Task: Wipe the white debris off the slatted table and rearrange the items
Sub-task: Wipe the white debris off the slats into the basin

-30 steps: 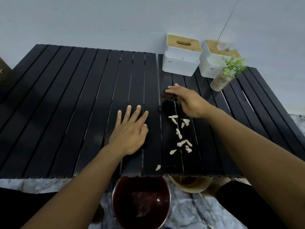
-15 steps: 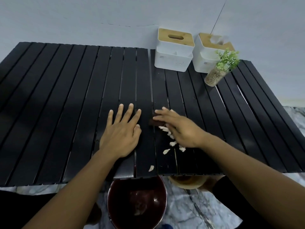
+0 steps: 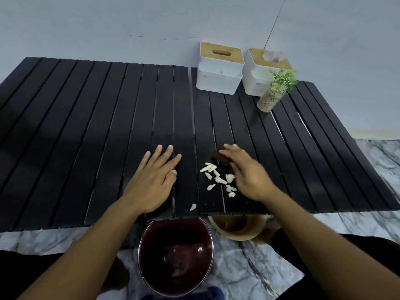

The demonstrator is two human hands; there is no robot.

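Black slatted bench [image 3: 86, 131] against a pale wall, head view. Left hand [image 3: 151, 182] lies flat on the slats, fingers spread. Right hand [image 3: 249, 176] is curled over a small dark pad [image 3: 218, 158], just beside the white debris [image 3: 220, 180] scattered near the front edge. Dark red bowl [image 3: 151, 256] sits on the floor below that edge.
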